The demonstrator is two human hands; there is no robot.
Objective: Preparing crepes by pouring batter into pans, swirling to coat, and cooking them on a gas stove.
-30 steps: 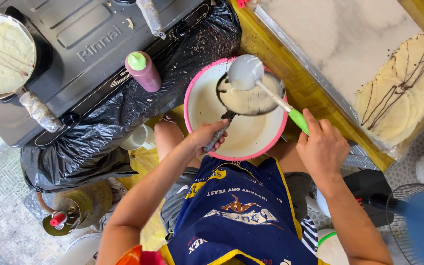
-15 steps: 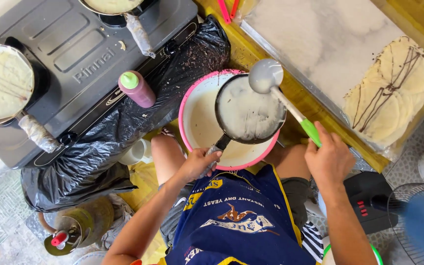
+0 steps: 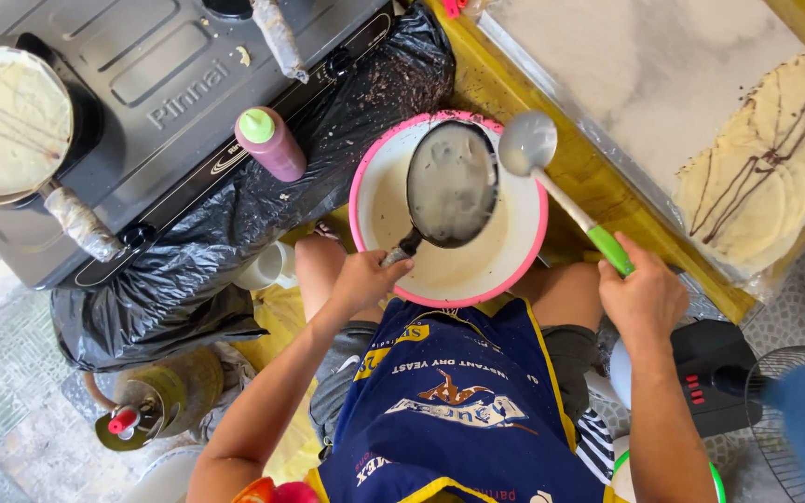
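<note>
My left hand (image 3: pixel 365 279) grips the handle of a small black frying pan (image 3: pixel 451 183) coated with pale batter. The pan hangs tilted over a pink-rimmed bowl of batter (image 3: pixel 514 270) that rests between my knees. My right hand (image 3: pixel 643 296) holds the green handle of a metal ladle (image 3: pixel 528 144), whose empty cup is raised over the bowl's right rim, just beside the pan.
A grey gas stove (image 3: pixel 170 102) at the upper left carries a second pan with a crepe (image 3: pixel 6 126). A pink squeeze bottle with a green cap (image 3: pixel 270 142) stands on black plastic sheeting (image 3: pixel 188 261). Chocolate-drizzled crepes (image 3: pixel 775 172) lie on a white board (image 3: pixel 626 74). A fan (image 3: pixel 794 419) is at the lower right.
The pan has tilted more steeply over the bowl and its batter has spread over it. The ladle has lifted off the pan and swung a little to the right.
</note>
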